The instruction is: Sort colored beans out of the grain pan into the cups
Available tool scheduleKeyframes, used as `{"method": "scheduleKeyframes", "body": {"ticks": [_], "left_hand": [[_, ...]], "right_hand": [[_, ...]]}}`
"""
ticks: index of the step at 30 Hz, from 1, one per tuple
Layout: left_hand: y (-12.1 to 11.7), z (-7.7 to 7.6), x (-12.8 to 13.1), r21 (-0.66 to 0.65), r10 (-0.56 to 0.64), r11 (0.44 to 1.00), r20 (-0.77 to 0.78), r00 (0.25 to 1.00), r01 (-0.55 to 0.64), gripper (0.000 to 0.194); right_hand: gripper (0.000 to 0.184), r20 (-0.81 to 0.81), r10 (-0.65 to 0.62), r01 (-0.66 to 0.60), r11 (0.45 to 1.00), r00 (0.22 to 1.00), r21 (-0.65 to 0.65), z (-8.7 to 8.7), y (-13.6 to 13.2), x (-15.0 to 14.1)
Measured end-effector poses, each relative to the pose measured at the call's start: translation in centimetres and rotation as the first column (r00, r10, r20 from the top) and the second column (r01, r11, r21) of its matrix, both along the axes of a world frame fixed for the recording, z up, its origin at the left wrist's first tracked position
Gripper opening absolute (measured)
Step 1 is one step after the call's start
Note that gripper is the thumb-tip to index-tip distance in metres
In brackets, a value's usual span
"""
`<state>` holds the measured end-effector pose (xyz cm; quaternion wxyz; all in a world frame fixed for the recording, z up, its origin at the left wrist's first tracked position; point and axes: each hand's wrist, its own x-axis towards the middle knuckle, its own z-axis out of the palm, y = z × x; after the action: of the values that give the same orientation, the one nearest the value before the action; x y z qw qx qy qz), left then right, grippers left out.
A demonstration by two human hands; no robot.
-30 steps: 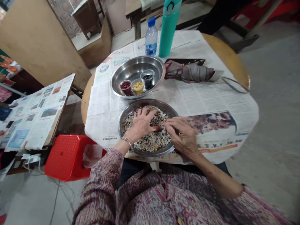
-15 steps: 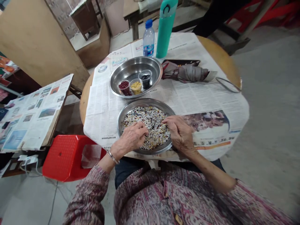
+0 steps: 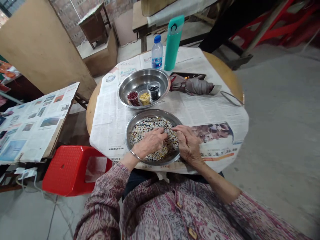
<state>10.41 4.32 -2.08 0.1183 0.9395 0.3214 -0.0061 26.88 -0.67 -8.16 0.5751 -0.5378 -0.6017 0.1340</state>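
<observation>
A shallow steel dish (image 3: 129,128) holds mixed grains and beans (image 3: 145,128), white, black, yellow and dark red. My left hand (image 3: 152,142), with a bangle at the wrist, is over the middle of the dish, its fingers curled down at the grains. At the dish's right rim is my right hand (image 3: 189,144), thumb and fingers drawn together over the grains. Whatever either hand pinches is hidden or too small to name. Beyond, a deeper steel basin (image 3: 132,81) contains clear cups of dark red beans (image 3: 132,96), yellow beans (image 3: 144,97) and black beans (image 3: 153,90).
Newspaper (image 3: 107,126) covers the round table. Behind the basin stand a water bottle (image 3: 157,53) and a teal flask (image 3: 173,43). A folded grey umbrella (image 3: 197,86) lies to the right. A red stool (image 3: 66,168) stands at lower left, near a newspaper-covered side table (image 3: 37,116).
My left hand has moved right across the dish, closer to my right hand. My right hand stays at the right rim. The whole view has shifted slightly.
</observation>
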Motion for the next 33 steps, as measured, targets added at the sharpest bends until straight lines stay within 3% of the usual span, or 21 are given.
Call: {"method": "scheduleKeyframes", "body": {"ticks": [4,7,10,15,17,20,23,28,33], "left_hand": [[-0.9,1.3,-3.3,-0.023,0.168,0.986,0.065,0.984,-0.167,0.024],[-2.4,1.8,-5.1,0.037,0.288,0.955,0.108,0.951,-0.294,0.023],[-3.9,1.9,-5.4,0.062,0.317,0.944,0.096,0.944,-0.323,0.019],[-4.2,1.4,-3.6,0.041,0.304,0.952,-0.007,0.953,-0.303,0.070],[-3.3,1.0,-2.8,0.039,0.286,0.958,-0.023,0.958,-0.285,0.062],[-1.5,0.5,-1.7,-0.011,0.213,0.977,-0.008,0.977,-0.213,0.028],[0.2,0.4,-1.0,-0.064,0.203,0.977,0.017,0.979,-0.201,0.024],[1.1,0.8,-2.3,-0.017,0.329,0.944,0.081,0.941,-0.328,0.025],[-0.6,1.0,-5.3,0.078,0.461,0.881,0.074,0.884,-0.466,0.011]], "right_hand": [[0.030,-0.005,0.006,-0.006,1.000,1.000,-0.009,-0.2,0.0,0.0],[0.030,-0.012,0.009,-0.009,1.000,1.000,-0.008,-0.3,0.0,0.0],[0.029,-0.008,0.015,-0.015,1.000,1.000,-0.002,-0.4,0.0,0.1],[0.029,-0.006,0.009,-0.009,1.000,1.000,0.003,-0.5,0.0,0.1],[0.029,-0.006,0.001,-0.001,1.000,1.000,-0.004,-0.5,0.1,0.0],[0.029,0.002,-0.013,0.013,1.000,1.000,-0.001,-0.5,0.2,-0.1],[0.029,0.005,-0.010,0.010,1.000,1.000,-0.003,-0.4,0.2,-0.1],[0.028,-0.008,0.001,-0.001,1.000,1.000,-0.011,-0.4,0.2,-0.2],[0.027,0.005,0.002,-0.002,1.000,1.000,-0.003,-0.4,0.2,-0.1]]}}
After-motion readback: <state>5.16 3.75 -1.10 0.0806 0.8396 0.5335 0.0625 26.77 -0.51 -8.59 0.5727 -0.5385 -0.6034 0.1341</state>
